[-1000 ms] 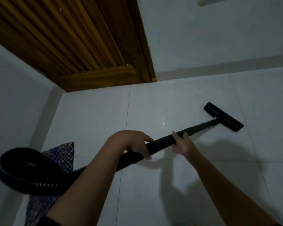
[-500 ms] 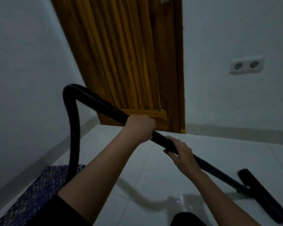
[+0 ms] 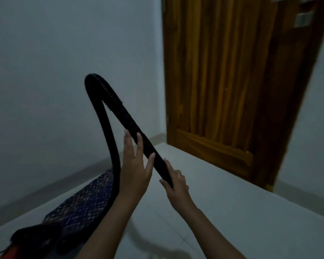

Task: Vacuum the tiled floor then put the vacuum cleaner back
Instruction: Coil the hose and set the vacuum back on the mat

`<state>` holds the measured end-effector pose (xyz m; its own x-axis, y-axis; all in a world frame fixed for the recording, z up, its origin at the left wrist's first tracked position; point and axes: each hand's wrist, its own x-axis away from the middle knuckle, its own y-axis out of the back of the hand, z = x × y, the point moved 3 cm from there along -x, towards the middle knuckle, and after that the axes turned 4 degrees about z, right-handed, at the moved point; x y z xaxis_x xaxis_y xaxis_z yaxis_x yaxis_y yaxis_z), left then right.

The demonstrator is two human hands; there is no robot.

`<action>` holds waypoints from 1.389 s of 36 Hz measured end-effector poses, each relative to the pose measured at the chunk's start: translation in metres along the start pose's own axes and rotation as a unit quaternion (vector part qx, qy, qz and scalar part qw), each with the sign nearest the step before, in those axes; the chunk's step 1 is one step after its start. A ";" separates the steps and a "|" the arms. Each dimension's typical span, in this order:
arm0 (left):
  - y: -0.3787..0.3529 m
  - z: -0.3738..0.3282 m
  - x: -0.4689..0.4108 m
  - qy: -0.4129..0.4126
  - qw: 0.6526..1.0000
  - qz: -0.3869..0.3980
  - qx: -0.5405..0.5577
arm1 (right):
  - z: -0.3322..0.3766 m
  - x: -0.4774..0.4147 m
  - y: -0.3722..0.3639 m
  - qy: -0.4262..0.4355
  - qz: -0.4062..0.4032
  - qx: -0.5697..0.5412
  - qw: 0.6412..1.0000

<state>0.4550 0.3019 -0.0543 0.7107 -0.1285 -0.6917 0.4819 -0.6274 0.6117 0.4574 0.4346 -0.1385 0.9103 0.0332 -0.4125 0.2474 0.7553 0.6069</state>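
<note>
The black vacuum tube (image 3: pixel 138 139) slants up across the middle of the head view. Its ribbed hose (image 3: pixel 108 128) bends over at the top and drops to the dark vacuum body (image 3: pixel 32 238) at the bottom left, which has a red part. My right hand (image 3: pixel 176 182) is closed around the tube's lower visible end. My left hand (image 3: pixel 135 169) is open, fingers spread and straight, resting against the tube just above. The floor nozzle is out of view. White tiled floor (image 3: pixel 241 212) lies below.
A wooden door (image 3: pixel 232 90) stands shut at the right, set in white walls. A patterned blue mat (image 3: pixel 82 202) lies on the floor by the left wall, under the hose. A grey skirting runs along the wall's foot.
The tube has been lifted and the view has turned left. My left hand has let go of its grip and opened against the tube. The nozzle has left the view.
</note>
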 end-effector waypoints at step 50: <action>0.077 0.385 0.076 0.408 0.842 -0.170 0.309 | 0.088 -0.147 -0.358 -0.036 0.259 -0.196 0.945</action>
<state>0.3486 -0.0520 -0.2076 0.8225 0.5516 -0.1384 0.5491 -0.8337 -0.0593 0.2643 0.1018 -0.2361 0.8996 0.4306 -0.0735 -0.3664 0.8354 0.4097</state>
